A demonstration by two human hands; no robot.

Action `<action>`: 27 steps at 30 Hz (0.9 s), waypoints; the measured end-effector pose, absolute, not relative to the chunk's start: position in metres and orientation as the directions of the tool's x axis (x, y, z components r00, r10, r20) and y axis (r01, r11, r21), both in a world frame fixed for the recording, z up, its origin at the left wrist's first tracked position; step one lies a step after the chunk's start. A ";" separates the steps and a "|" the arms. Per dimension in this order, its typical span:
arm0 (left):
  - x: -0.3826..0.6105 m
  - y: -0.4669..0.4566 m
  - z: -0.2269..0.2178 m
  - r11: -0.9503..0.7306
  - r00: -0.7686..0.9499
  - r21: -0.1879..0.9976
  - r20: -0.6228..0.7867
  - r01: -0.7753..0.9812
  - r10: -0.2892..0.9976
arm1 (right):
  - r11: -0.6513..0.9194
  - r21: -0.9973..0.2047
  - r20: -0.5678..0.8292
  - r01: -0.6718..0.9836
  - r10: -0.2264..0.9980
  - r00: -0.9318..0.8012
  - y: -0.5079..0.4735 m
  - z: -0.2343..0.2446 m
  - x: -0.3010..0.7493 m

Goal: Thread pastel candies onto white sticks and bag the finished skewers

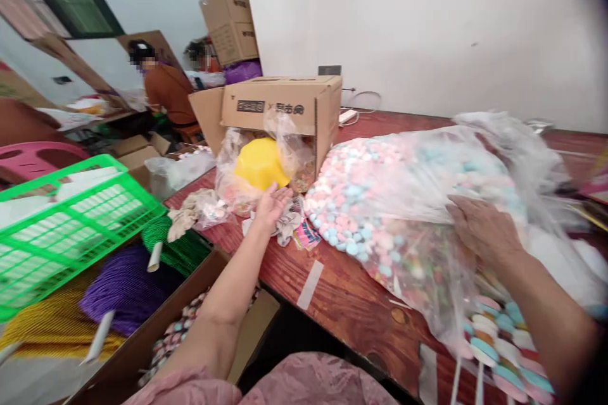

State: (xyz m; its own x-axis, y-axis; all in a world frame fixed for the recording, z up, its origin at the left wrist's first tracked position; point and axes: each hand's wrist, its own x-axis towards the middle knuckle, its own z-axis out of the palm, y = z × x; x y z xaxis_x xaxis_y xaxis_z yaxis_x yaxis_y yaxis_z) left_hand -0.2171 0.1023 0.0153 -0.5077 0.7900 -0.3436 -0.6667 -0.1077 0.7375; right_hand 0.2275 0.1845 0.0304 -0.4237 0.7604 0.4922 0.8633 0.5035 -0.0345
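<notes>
Carton [280, 104] far on desk [370, 323], behind yellow item [260, 163]; basket [145, 197] left. Left hand [273, 204] palm up, grip apart; right hand [489, 231] palm down on bag [375, 183], grip unclear.

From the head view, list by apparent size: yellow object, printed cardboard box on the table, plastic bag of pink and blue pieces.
Largest to smallest:
1. Plastic bag
2. Cardboard box
3. Yellow object
</notes>
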 end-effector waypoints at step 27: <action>-0.203 0.031 0.062 -0.287 -0.525 0.899 0.427 0.329 0.736 | 0.343 0.205 0.542 0.917 0.740 -0.398 0.047 0.091 0.215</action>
